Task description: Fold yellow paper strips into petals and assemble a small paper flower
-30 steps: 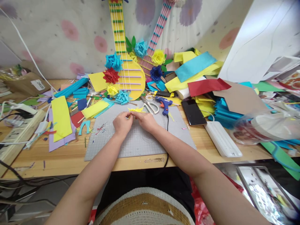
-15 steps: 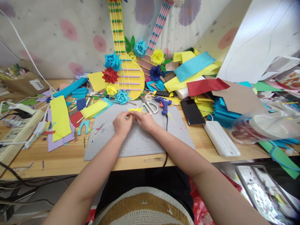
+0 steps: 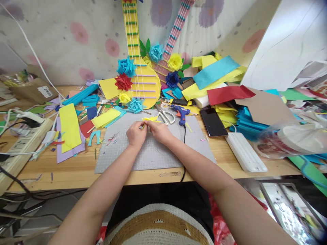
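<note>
My left hand (image 3: pixel 136 133) and my right hand (image 3: pixel 160 131) meet over the grey cutting mat (image 3: pixel 153 153), fingers pinched together on a small yellow spiky foam piece (image 3: pixel 150 119). The piece sticks out beyond the fingertips toward the far edge of the mat. Just past it lie scissors (image 3: pixel 166 115) and a blue glue gun (image 3: pixel 181 113), whose black cord runs down across the mat.
A yellow foam guitar (image 3: pixel 143 78) with paper flowers leans on the wall beside a pink one (image 3: pixel 173 37). Foam sheets are piled at right (image 3: pixel 214 81) and left (image 3: pixel 69 127). A phone (image 3: pixel 213 122), a white power strip (image 3: pixel 245 151) and a plastic bag (image 3: pixel 293 137) lie right.
Both hands stay pinched on the yellow piece with only slight finger motion. The view has shifted a little, so everything sits slightly further right.
</note>
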Demonstrator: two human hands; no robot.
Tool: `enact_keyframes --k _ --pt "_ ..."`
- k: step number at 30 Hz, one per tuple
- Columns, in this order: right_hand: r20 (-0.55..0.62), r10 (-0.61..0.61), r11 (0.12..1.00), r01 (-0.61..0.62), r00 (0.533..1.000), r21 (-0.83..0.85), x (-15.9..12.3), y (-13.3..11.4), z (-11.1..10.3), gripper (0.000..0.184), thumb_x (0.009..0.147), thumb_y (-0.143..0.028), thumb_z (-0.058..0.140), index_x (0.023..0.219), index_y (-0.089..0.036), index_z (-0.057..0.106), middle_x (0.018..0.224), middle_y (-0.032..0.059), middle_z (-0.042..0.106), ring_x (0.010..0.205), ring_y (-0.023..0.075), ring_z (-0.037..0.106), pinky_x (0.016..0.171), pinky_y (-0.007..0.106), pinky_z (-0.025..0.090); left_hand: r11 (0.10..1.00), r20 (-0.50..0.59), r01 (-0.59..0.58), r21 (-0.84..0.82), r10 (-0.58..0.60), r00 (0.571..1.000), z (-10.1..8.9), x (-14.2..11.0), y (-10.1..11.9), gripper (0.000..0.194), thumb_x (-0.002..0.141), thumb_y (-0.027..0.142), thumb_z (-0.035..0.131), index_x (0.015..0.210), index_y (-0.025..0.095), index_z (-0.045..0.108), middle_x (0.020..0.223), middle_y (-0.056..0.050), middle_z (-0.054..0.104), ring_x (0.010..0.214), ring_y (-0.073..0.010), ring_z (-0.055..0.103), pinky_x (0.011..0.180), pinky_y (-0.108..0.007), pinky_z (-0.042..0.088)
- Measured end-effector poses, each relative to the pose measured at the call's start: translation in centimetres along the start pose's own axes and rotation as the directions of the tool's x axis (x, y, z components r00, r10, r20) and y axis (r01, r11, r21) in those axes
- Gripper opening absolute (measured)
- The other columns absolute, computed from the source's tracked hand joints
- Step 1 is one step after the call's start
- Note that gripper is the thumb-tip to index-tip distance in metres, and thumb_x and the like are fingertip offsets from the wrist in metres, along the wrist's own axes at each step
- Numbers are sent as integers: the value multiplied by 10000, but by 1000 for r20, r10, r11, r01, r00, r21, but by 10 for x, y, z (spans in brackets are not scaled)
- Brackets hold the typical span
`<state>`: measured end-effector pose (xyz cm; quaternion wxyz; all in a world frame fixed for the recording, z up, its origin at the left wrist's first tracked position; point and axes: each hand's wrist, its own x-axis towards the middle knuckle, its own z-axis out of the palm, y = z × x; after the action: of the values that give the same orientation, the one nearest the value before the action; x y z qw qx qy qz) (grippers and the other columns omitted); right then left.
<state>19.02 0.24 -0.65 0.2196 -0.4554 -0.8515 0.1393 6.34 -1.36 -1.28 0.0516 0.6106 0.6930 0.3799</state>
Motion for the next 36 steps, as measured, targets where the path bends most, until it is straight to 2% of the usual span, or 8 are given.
enact_keyframes --k 5,9,13,17,25,30,36 --pt "-4 11 998 -11 1000 54 0 2 -4 366 906 -209 348 1232 -209 515 1095 52 659 908 145 630 790 249 457 1000 44 22 14 -23 999 -2 0 1 178 779 305 525 742 208 670 830 -16 694 735 -152 619 664 -257 417" --pt "-6 24 999 -23 1000 40 -4 3 -8 395 909 -259 373 1295 -216 443 1018 46 683 857 161 641 751 258 456 999 65 44 9 -44 997 -3 1 0 145 753 275 536 720 218 664 819 -17 697 760 -161 625 676 -262 421" --pt "18 -14 1000 14 1000 12 -6 2 -9 385 890 -196 382 1264 -223 468 1014 38 682 876 153 632 750 246 444 997 65 71 10 -71 995 -3 1 -2 164 755 302 525 720 225 665 808 -14 700 737 -163 623 676 -268 425" --pt "69 -27 999 28 997 -17 -5 1 -8 347 890 -167 355 1188 -186 532 951 44 686 855 149 626 732 241 441 999 55 47 -1 -47 997 -2 0 -2 188 765 314 518 717 212 668 806 -23 698 718 -158 620 671 -264 423" --pt "56 -64 997 62 996 45 -4 8 -5 357 878 -145 364 1192 -191 529 991 48 677 891 141 617 784 249 440 997 60 -31 75 27 998 0 1 -5 193 786 292 502 741 210 672 822 -37 686 762 -166 615 683 -267 420" --pt "49 -10 999 8 999 50 -3 7 -5 349 897 -180 358 1201 -213 525 985 44 680 844 133 626 762 247 448 991 84 -81 109 72 994 1 3 -5 191 798 281 494 769 217 672 852 -39 686 823 -175 613 702 -267 416" --pt "70 69 997 -66 995 -42 -3 2 -8 391 905 -272 376 1289 -207 410 1039 73 669 851 183 637 735 283 450 990 93 -44 137 31 995 -1 5 -3 176 783 267 498 763 216 665 857 -42 687 818 -188 614 673 -278 407"
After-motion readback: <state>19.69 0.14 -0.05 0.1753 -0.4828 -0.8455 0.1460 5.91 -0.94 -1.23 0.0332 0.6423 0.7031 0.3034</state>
